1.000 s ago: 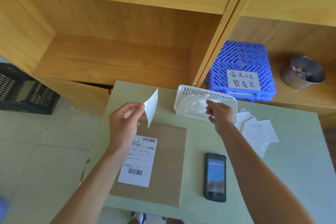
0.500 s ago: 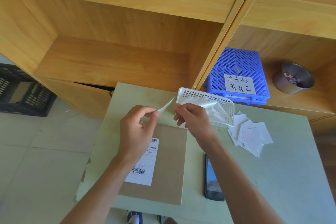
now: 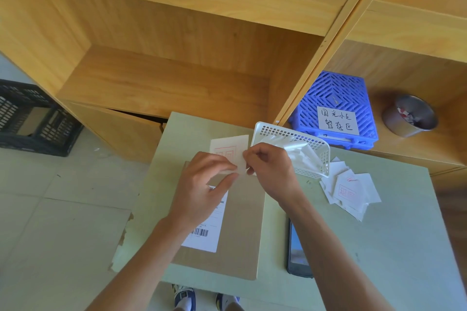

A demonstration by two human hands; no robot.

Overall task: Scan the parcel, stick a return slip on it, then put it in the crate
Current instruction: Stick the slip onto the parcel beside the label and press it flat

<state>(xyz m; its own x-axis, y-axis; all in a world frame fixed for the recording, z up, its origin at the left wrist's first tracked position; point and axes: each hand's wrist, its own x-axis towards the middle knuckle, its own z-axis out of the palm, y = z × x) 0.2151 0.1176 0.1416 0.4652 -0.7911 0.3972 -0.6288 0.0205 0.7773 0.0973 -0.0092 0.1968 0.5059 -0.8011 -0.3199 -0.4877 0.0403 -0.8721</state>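
A flat brown cardboard parcel (image 3: 240,230) lies on the pale green table (image 3: 379,247), with a white barcode label (image 3: 204,235) on its left part. Above the parcel's far edge both hands pinch one white return slip (image 3: 228,148) with a red stamp. My left hand (image 3: 204,184) holds its lower edge, and my right hand (image 3: 270,169) grips its right corner. A black scanner phone (image 3: 297,252) lies right of the parcel, partly under my right forearm. A black crate (image 3: 32,118) stands on the floor at far left.
A white perforated basket (image 3: 318,156) holding clear backing films stands behind my right hand. Loose slips (image 3: 351,189) lie to its right. On the wooden shelf sit a blue crate (image 3: 336,111) with a handwritten label and a metal cup (image 3: 409,116).
My right hand left the white basket and came to the slip in my left hand. The slip has turned from edge-on to face-up, showing its red stamp.
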